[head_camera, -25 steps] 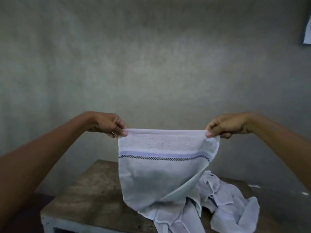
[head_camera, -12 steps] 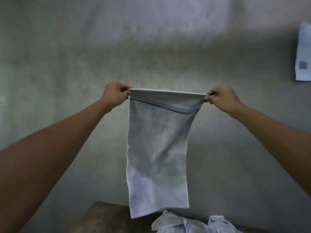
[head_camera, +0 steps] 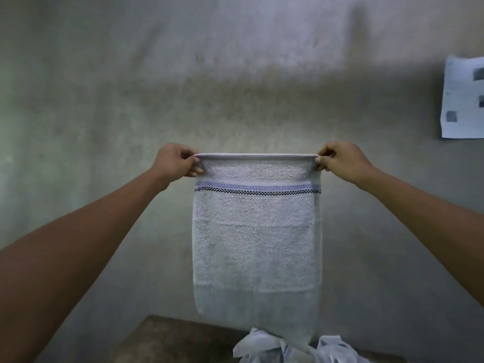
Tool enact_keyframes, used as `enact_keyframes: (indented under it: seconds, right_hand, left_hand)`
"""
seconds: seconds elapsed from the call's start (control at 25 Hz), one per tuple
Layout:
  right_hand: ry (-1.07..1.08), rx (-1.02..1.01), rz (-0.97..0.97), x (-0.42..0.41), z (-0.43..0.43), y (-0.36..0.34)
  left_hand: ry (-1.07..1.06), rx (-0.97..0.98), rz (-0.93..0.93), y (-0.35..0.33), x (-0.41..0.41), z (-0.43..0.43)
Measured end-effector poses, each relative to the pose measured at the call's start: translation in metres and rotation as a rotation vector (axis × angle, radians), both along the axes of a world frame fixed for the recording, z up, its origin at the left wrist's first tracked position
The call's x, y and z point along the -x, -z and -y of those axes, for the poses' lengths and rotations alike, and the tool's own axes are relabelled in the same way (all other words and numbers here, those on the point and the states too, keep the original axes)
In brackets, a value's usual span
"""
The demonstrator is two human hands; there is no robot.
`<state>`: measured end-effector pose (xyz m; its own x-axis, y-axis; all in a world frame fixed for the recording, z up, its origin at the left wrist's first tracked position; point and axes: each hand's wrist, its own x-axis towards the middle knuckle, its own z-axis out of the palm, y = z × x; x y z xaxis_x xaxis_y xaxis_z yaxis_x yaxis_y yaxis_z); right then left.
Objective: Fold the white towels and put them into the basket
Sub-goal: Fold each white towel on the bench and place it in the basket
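A white towel (head_camera: 256,242) with a blue stripe and a dark checked line near its top hangs flat in the air in front of me. My left hand (head_camera: 175,161) pinches its top left corner and my right hand (head_camera: 340,161) pinches its top right corner, both at the same height with arms stretched out. The towel's lower edge hangs just above a crumpled heap of white towels (head_camera: 288,349) on the table. No basket is in view.
A brown worn table (head_camera: 178,339) fills the bottom of the view, its left corner showing. A grey plastered wall stands close behind it. A sheet of paper (head_camera: 463,98) hangs on the wall at the right edge.
Both hands have lifted the towel off the heap and pulled it taut; it now hangs straight and flat. The view has tilted upward, so less of the table shows.
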<state>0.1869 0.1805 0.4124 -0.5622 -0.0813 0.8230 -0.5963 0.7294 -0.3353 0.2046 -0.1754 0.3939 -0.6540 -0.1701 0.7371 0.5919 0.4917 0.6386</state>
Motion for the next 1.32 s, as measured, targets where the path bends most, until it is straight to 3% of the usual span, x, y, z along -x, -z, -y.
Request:
enact_keyframes:
  seconds: [0.12,0.24,0.32,0.44,0.64,0.8,0.88,1.0,1.24,1.32]
  right_hand:
    - [-0.034,0.039,0.116,0.011,0.006,0.01]
    - [-0.077,0.011,0.429,0.034,0.011,0.044]
    - [-0.072,-0.021,0.544,0.049,0.018,0.066]
    - [0.062,-0.027,0.318,0.069,0.025,0.068]
    - [0.101,0.154,-0.025,0.054,0.024,0.017]
    - [0.132,0.153,-0.067,0.031,0.019,0.019]
    - [0.134,0.126,-0.025,0.017,0.014,0.037]
    - [0.066,0.023,0.235,-0.006,0.002,0.069]
    - [-0.215,-0.219,1.183,-0.06,-0.027,0.124]
    - [-0.266,-0.29,1.386,-0.062,-0.032,0.147]
  left_hand:
    - [0.082,-0.105,0.111,0.008,0.006,0.002]
    - [0.067,-0.008,0.315,0.039,0.022,0.012]
    - [0.009,0.07,0.333,0.061,0.038,0.018]
    - [-0.13,0.14,0.087,0.063,0.058,0.021]
    - [-0.112,0.049,-0.194,0.011,0.054,0.015]
    - [-0.044,0.021,-0.197,0.014,0.03,0.007]
    - [0.028,0.053,-0.079,0.029,0.013,0.006]
    - [0.165,0.163,0.232,0.059,-0.014,0.013]
    - [0.443,0.33,0.889,0.136,-0.057,0.021]
    - [0.534,0.402,1.07,0.164,-0.06,0.026]
